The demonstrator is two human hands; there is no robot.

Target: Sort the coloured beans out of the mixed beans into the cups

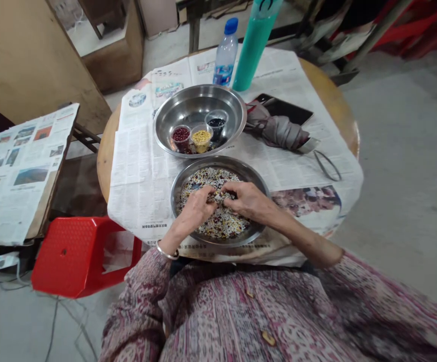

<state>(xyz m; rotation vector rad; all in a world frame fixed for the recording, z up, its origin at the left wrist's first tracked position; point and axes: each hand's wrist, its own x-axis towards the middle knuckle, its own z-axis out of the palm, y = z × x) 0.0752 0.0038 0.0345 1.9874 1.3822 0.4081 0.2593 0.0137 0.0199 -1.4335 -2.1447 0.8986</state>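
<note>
Left grip (pixel 193 208) and right grip (pixel 246 198) narrow, fingertips together on mixed grains (pixel 218 226), which lie in a steel plate (pixel 218 163). Beyond: steel bowl (pixel 199 90) holding small plastic cups (pixel 202 138) of red, yellow, dark grains, on newspaper (pixel 143 196) over round wooden worktop (pixel 335 103).

Round wooden table (pixel 335 95) standing under hands (pixel 218 196), newspaper sheets (pixel 139 186) covering most of it. Shallow steel pan (pixel 218 162) sitting directly beneath hands; larger steel bowl (pixel 199 95) resting just beyond; water bottle (pixel 226 53), teal flask (pixel 252 45) standing farther out; folded grey umbrella (pixel 278 130) lying beyond, right of grip.
</note>
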